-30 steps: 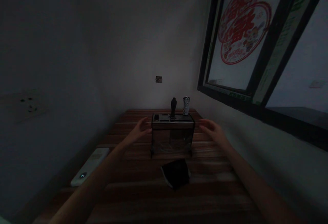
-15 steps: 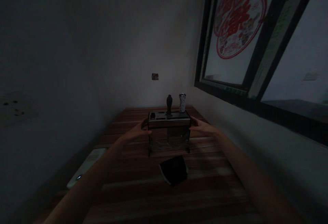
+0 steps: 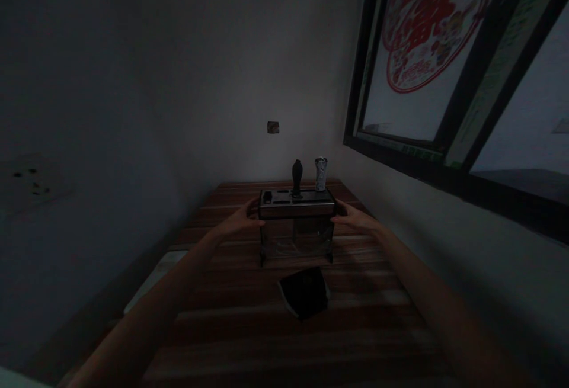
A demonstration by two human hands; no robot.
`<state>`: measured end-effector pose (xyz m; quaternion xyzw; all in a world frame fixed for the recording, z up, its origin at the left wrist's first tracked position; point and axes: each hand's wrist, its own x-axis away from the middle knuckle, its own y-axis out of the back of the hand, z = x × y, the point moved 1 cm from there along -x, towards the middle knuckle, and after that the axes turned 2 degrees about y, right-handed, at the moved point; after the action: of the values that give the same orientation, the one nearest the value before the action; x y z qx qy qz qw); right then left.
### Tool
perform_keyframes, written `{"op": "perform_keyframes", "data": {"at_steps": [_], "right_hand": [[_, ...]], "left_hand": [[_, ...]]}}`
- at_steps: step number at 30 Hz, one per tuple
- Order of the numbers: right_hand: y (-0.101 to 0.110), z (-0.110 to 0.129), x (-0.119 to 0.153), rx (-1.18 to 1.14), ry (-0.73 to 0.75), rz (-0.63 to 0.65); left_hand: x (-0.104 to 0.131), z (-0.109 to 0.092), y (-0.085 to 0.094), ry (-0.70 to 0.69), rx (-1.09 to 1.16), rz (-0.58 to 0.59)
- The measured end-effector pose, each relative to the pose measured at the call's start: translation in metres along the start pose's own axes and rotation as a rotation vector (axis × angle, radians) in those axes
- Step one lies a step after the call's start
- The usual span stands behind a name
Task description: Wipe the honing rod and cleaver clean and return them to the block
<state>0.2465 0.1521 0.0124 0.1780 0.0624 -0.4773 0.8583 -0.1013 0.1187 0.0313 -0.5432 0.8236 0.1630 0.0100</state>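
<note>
A box-like rack with clear lower sides and a slotted dark top stands on the wooden table. My left hand grips its left end, thumb on the front edge and fingers behind. At the right end, my right hand holds it the same way. A dark handle sticks up from the top, with a silvery, foil-like object upright to its right. In front of the rack lies a flat black piece with a pale edge.
The striped wooden tabletop runs back to the wall. A pale flat object lies at the left edge, partly behind my left forearm. A dark-framed window is on the right, a wall socket on the left.
The view has shifted a little, so the rack sits slightly further right and higher in the picture. Both hands keep their hold on its ends.
</note>
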Motion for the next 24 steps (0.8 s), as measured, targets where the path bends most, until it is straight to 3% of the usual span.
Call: {"op": "perform_keyframes", "data": {"at_steps": [14,19,24], "right_hand": [[0.001,0.007,0.0,-0.002,0.028,-0.074],[0.021,0.017,0.012,0.017,0.038,-0.131],[0.052,0.024,0.036,0.013,0.013,-0.207]], "left_hand": [[-0.005,-0.003,-0.001,-0.04,-0.054,-0.052],[-0.02,-0.012,-0.013,-0.069,-0.029,-0.034],[-0.043,-0.025,-0.043,-0.127,0.001,0.013]]}}
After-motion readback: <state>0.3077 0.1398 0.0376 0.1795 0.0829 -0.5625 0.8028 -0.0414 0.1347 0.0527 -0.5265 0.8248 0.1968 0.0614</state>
